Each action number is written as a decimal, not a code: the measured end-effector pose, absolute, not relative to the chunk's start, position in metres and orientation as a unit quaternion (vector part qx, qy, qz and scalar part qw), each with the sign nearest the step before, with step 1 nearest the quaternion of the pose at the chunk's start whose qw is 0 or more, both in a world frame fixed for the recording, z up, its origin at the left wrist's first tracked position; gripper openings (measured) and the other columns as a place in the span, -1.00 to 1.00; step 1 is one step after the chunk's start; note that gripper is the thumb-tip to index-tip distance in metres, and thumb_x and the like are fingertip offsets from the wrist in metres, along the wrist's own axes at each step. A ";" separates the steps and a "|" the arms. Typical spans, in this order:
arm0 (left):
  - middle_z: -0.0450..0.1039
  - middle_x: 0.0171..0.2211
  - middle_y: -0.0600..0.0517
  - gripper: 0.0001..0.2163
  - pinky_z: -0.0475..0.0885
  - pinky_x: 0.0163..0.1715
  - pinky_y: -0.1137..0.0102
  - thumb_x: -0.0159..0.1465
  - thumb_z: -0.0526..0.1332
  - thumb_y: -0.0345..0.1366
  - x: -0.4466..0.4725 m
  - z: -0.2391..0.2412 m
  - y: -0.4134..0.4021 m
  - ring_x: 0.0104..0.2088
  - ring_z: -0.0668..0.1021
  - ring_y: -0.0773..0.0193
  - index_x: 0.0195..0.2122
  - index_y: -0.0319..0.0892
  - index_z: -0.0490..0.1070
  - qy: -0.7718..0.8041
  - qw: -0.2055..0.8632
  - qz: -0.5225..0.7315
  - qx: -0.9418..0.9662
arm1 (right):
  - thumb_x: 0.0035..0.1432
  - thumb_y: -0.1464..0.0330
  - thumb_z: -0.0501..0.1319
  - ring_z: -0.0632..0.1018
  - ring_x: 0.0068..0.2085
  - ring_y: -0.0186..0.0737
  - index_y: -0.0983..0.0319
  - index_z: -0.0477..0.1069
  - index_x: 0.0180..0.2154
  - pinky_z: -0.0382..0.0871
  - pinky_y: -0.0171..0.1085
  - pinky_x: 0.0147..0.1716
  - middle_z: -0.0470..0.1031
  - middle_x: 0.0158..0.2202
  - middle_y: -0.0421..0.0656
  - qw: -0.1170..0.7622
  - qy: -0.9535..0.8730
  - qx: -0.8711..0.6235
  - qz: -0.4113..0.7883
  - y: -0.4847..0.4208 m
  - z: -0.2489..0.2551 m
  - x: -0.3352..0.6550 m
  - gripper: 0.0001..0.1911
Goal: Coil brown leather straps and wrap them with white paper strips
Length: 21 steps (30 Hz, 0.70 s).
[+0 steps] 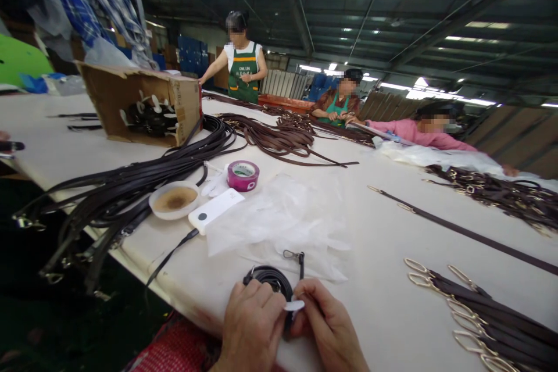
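Note:
A black strap, wound into a coil (274, 276), stands at the table's near edge in front of me. My left hand (253, 322) is closed around the coil's near left side, with the fingers over its top. At its right side my right hand (326, 319) pinches at a small white tag (294, 306) that sticks out from the coil. The fingertips partly hide what they grip. A strap end with a metal snap hook (294, 254) juts up beyond my right fingers. Thin white plastic sheets (283, 221) lie just past the coil.
Black straps (143, 180) hang over the left edge. A cardboard box (143, 110) holds tagged coils. Nearby are a bowl (173, 200), a white phone-like device (217, 211) and purple tape (243, 176). Brown straps (492, 314) lie right. Several co-workers stand across the table.

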<state>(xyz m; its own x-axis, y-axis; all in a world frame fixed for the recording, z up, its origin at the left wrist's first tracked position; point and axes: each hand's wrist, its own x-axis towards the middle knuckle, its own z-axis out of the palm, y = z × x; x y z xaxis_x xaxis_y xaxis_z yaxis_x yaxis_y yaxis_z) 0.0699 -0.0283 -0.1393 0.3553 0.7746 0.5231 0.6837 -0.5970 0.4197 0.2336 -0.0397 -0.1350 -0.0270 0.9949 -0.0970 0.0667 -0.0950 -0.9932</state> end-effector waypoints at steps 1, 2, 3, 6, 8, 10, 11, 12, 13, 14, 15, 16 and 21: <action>0.40 -0.43 0.08 -0.85 0.02 -0.36 0.27 0.28 0.11 -0.48 0.070 -0.140 -0.028 -0.36 0.35 0.16 -0.39 -0.10 0.34 0.448 0.084 0.356 0.816 | 0.18 -0.03 0.21 0.45 -0.54 -0.29 0.19 0.36 -0.26 0.32 -0.31 -0.44 0.47 -0.60 -0.29 0.457 -0.489 -0.523 0.528 -0.039 -0.134 0.235 -0.59; 0.40 -0.43 0.08 -0.84 0.02 -0.36 0.27 0.30 0.10 -0.47 0.071 -0.140 -0.028 -0.36 0.35 0.16 -0.40 -0.11 0.33 0.451 0.101 0.359 0.811 | 0.17 0.00 0.25 0.47 -0.51 -0.29 0.19 0.36 -0.23 0.33 -0.31 -0.42 0.49 -0.57 -0.28 0.463 -0.477 -0.511 0.545 -0.039 -0.133 0.236 -0.60; 0.40 -0.43 0.08 -0.82 0.02 -0.36 0.27 0.31 0.09 -0.47 0.071 -0.140 -0.027 -0.36 0.35 0.17 -0.42 -0.12 0.32 0.453 0.113 0.364 0.806 | 0.15 0.01 0.28 0.49 -0.49 -0.29 0.20 0.35 -0.22 0.34 -0.32 -0.40 0.50 -0.55 -0.28 0.468 -0.465 -0.500 0.561 -0.039 -0.132 0.237 -0.60; 0.38 -0.46 0.08 -0.80 0.02 -0.37 0.28 0.31 0.07 -0.48 0.074 -0.140 -0.027 -0.38 0.35 0.18 -0.44 -0.14 0.31 0.451 0.122 0.382 0.797 | 0.13 0.05 0.32 0.52 -0.46 -0.30 0.22 0.35 -0.32 0.34 -0.33 -0.38 0.49 -0.52 -0.26 0.471 -0.456 -0.481 0.582 -0.038 -0.130 0.239 -0.62; 0.37 -0.48 0.08 -0.80 0.01 -0.38 0.28 0.29 0.07 -0.49 0.076 -0.139 -0.027 -0.40 0.34 0.19 -0.47 -0.15 0.30 0.451 0.117 0.395 0.792 | 0.12 0.07 0.33 0.52 -0.47 -0.31 0.22 0.35 -0.30 0.34 -0.32 -0.38 0.46 -0.52 -0.28 0.465 -0.457 -0.468 0.597 -0.039 -0.131 0.239 -0.63; 0.36 -0.49 0.08 -0.80 0.02 -0.38 0.28 0.27 0.07 -0.50 0.076 -0.138 -0.027 -0.40 0.34 0.20 -0.48 -0.15 0.29 0.453 0.111 0.402 0.788 | 0.09 0.07 0.35 0.51 -0.48 -0.31 0.21 0.32 -0.09 0.36 -0.29 -0.36 0.41 -0.53 -0.34 0.454 -0.461 -0.451 0.615 -0.039 -0.130 0.239 -0.52; 0.36 -0.50 0.08 -0.80 0.02 -0.38 0.28 0.26 0.07 -0.50 0.076 -0.138 -0.027 -0.41 0.33 0.20 -0.49 -0.15 0.28 0.455 0.109 0.405 0.786 | 0.08 0.06 0.35 0.50 -0.48 -0.30 0.21 0.26 0.02 0.37 -0.27 -0.35 0.39 -0.54 -0.36 0.447 -0.468 -0.444 0.619 -0.038 -0.129 0.238 -0.42; 0.36 -0.50 0.08 -0.80 0.02 -0.38 0.28 0.26 0.06 -0.51 0.075 -0.138 -0.028 -0.40 0.34 0.20 -0.49 -0.15 0.28 0.455 0.110 0.403 0.787 | 0.08 0.05 0.35 0.49 -0.49 -0.29 0.22 0.19 0.10 0.37 -0.25 -0.35 0.37 -0.54 -0.37 0.441 -0.475 -0.443 0.620 -0.038 -0.128 0.238 -0.33; 0.36 -0.49 0.08 -0.80 0.03 -0.38 0.28 0.25 0.06 -0.51 0.075 -0.139 -0.028 -0.40 0.34 0.20 -0.49 -0.15 0.28 0.454 0.113 0.398 0.789 | 0.08 0.05 0.34 0.48 -0.49 -0.28 0.23 0.16 0.14 0.37 -0.24 -0.36 0.35 -0.55 -0.37 0.434 -0.481 -0.445 0.618 -0.037 -0.126 0.237 -0.28; 0.36 -0.49 0.08 -0.80 0.04 -0.38 0.28 0.25 0.06 -0.51 0.074 -0.139 -0.028 -0.39 0.34 0.20 -0.48 -0.14 0.28 0.452 0.116 0.391 0.793 | 0.08 0.05 0.34 0.47 -0.50 -0.28 0.24 0.16 0.14 0.36 -0.25 -0.37 0.35 -0.55 -0.37 0.425 -0.487 -0.449 0.617 -0.035 -0.123 0.236 -0.28; 0.37 -0.48 0.08 -0.80 0.04 -0.37 0.28 0.26 0.06 -0.51 0.074 -0.140 -0.028 -0.39 0.35 0.20 -0.48 -0.14 0.28 0.453 0.117 0.386 0.795 | 0.08 0.06 0.34 0.46 -0.51 -0.29 0.25 0.19 0.12 0.35 -0.25 -0.39 0.34 -0.55 -0.37 0.415 -0.491 -0.453 0.618 -0.034 -0.121 0.235 -0.31; 0.37 -0.48 0.08 -0.80 0.05 -0.37 0.28 0.27 0.05 -0.51 0.074 -0.140 -0.027 -0.39 0.35 0.20 -0.48 -0.14 0.28 0.453 0.117 0.381 0.797 | 0.08 0.07 0.34 0.46 -0.51 -0.30 0.25 0.23 0.09 0.34 -0.27 -0.40 0.33 -0.55 -0.37 0.408 -0.492 -0.458 0.618 -0.033 -0.118 0.235 -0.35; 0.37 -0.47 0.08 -0.81 0.04 -0.38 0.28 0.26 0.05 -0.51 0.075 -0.140 -0.028 -0.39 0.36 0.19 -0.45 -0.13 0.30 0.459 0.119 0.388 0.790 | 0.09 0.04 0.32 0.42 -0.52 -0.36 0.27 0.39 -0.21 0.31 -0.34 -0.46 0.34 -0.56 -0.33 0.404 -0.501 -0.454 0.616 -0.030 -0.112 0.233 -0.56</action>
